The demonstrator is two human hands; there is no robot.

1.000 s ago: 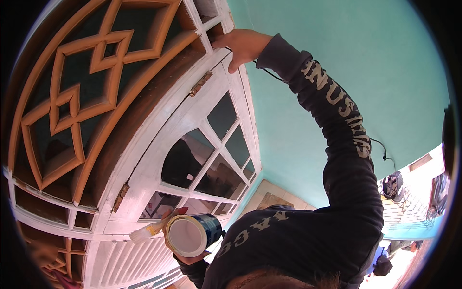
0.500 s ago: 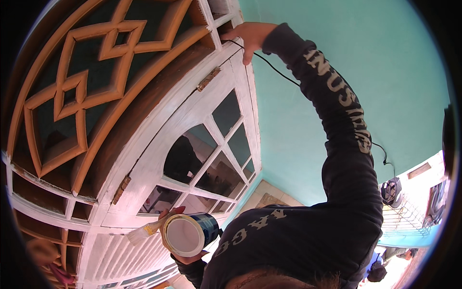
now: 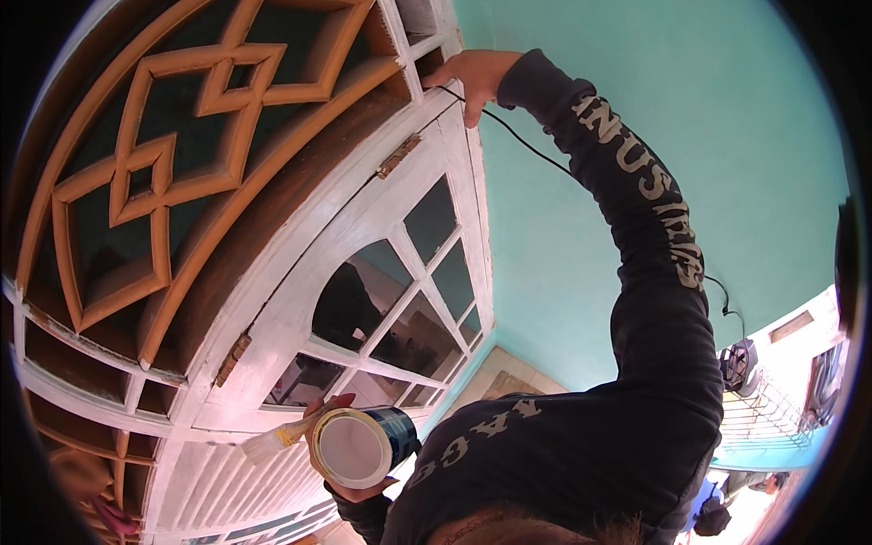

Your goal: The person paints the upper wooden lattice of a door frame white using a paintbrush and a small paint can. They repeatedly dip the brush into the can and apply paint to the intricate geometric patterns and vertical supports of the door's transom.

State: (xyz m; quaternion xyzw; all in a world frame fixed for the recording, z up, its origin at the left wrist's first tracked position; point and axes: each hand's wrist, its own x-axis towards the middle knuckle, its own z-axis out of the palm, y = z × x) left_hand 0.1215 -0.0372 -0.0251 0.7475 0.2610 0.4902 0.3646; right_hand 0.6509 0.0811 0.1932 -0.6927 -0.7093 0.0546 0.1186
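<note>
The right arm [image 3: 658, 245] curves up from the shoulder in a long reach, the right hand [image 3: 474, 80] stretching its fingers leftward with the thumb pointing down, while the low left hand [image 3: 363, 493] curls in a rounded grip.

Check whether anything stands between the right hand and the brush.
Nothing visible stands between the right hand, up at the frame, and the brush; the door lies behind. The can, held with the brush in the left hand, sits to the brush's right and might hinder a reach from that side.
</note>
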